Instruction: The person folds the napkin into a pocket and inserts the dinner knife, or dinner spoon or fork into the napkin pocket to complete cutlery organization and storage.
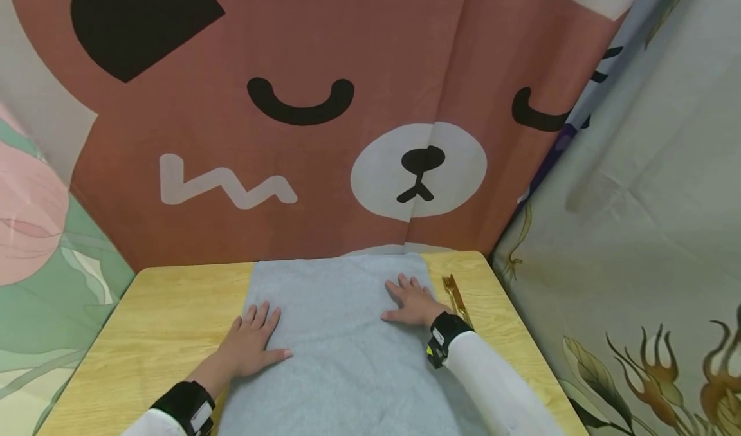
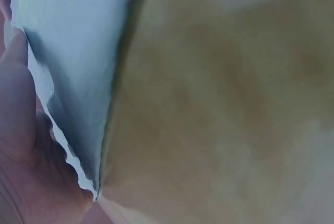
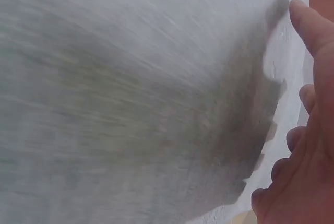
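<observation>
A light grey-blue cloth [image 1: 341, 346] lies spread over the middle of the wooden table. My left hand [image 1: 249, 343] rests on its left edge with the fingers spread. In the left wrist view that cloth edge [image 2: 78, 78] runs beside the palm. My right hand [image 1: 413, 304], fingers also spread, is on the cloth near its far right side. The right wrist view has the fingertips [image 3: 302, 12] at the cloth surface. Just right of that hand lie a gold fork [image 1: 448, 286] and a knife [image 1: 458, 292], their lower ends partly hidden by the wrist.
Bare wood of the table [image 1: 162, 320] shows on both sides of the cloth. A curtain with a brown bear print [image 1: 347, 44] hangs right behind the far edge. Another curtain [image 1: 642, 230] with plant drawings hangs along the right side, and a green and pink one [image 1: 52, 281] on the left.
</observation>
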`<state>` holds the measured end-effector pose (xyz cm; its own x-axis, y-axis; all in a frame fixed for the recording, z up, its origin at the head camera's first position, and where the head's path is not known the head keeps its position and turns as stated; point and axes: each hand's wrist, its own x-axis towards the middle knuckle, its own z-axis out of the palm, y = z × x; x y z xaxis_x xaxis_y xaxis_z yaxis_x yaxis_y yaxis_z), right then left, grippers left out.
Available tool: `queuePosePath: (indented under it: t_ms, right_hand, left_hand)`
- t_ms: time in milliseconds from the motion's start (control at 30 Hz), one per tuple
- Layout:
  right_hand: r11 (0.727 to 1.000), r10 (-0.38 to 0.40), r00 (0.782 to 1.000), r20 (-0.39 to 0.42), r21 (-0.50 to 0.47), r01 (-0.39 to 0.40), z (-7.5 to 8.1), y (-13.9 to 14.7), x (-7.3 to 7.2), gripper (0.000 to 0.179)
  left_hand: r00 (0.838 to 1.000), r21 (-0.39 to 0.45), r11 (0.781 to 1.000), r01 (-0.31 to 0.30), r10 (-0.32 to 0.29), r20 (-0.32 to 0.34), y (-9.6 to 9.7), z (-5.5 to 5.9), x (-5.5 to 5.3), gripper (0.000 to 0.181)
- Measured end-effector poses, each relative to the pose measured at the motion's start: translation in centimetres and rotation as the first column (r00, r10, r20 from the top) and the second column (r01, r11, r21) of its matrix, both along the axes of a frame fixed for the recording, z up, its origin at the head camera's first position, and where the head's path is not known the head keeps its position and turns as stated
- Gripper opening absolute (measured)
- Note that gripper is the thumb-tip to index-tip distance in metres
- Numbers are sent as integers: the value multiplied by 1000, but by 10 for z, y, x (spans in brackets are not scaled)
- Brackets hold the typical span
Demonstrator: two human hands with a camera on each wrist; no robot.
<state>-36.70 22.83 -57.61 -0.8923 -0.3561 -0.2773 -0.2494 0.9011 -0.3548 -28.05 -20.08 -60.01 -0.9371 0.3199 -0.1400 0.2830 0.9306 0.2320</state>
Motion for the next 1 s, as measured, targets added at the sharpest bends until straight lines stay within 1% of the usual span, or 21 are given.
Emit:
queuePosePath:
  t_ms: [100, 200, 400, 533, 667, 833, 1000]
  right_hand:
    - [999, 25, 1000, 3, 22, -25, -4, -1, 7, 96]
    - [998, 34, 999, 18, 56, -35, -7, 0, 12, 100]
    - [997, 25, 998, 51, 76, -29, -12, 0, 14, 105]
    - [998, 20, 998, 54, 64, -23, -17, 1, 12, 107]
    - [998, 15, 998, 55, 55, -18, -20, 3, 11, 109]
    - [999, 10, 998, 67, 48, -13, -19, 3, 13, 109]
    - [998, 12, 998, 57, 58, -15, -18, 2, 13, 107]
  left_hand:
    - [1000, 10, 1000, 12, -12, 25, 2, -1, 8, 117]
    - [999, 7, 1000, -1, 0, 42, 3, -1, 13, 123]
    - [997, -13, 1000, -21, 22, 76, 3, 1, 19, 129]
    - [997, -36, 999, -24, 26, 78, 2, -1, 21, 130]
    - [997, -43, 999, -14, 17, 72, -1, -3, 23, 131]
    - [997, -50, 999, -3, 7, 72, -2, -7, 23, 132]
    - [998, -53, 999, -9, 12, 61, -3, -8, 22, 132]
